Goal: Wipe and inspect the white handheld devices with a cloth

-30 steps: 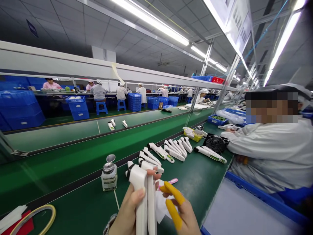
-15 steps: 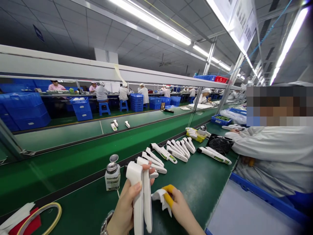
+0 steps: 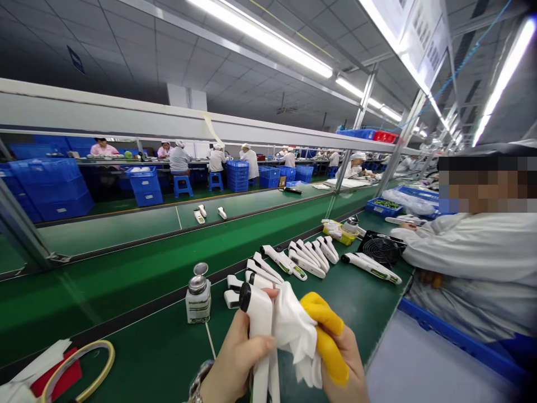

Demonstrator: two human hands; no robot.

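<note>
My left hand (image 3: pixel 245 350) is closed around a white handheld device (image 3: pixel 260 313) that looks like an infrared thermometer, its black round tip pointing up and left. A second white strip-like body shows beside its handle, partly hidden. My right hand (image 3: pixel 335 341), with yellow finger cots on the thumb and a finger, grips a crumpled white cloth (image 3: pixel 293 330). The cloth presses against the device's right side. Just beyond my hands, several similar white devices (image 3: pixel 308 260) lie in a slanted row on the green bench.
A pump bottle (image 3: pixel 198 302) stands left of my hands; a tape roll (image 3: pixel 109 358) lies at the lower left. Further right are a yellow tray (image 3: pixel 346 237), a black fan (image 3: pixel 381 247) and a seated co-worker (image 3: pixel 470 246). A green conveyor (image 3: pixel 146 266) runs behind the bench.
The device in my left hand has turned so its black tip now shows. My right hand has brought the cloth up and left against it. The view has shifted slightly.
</note>
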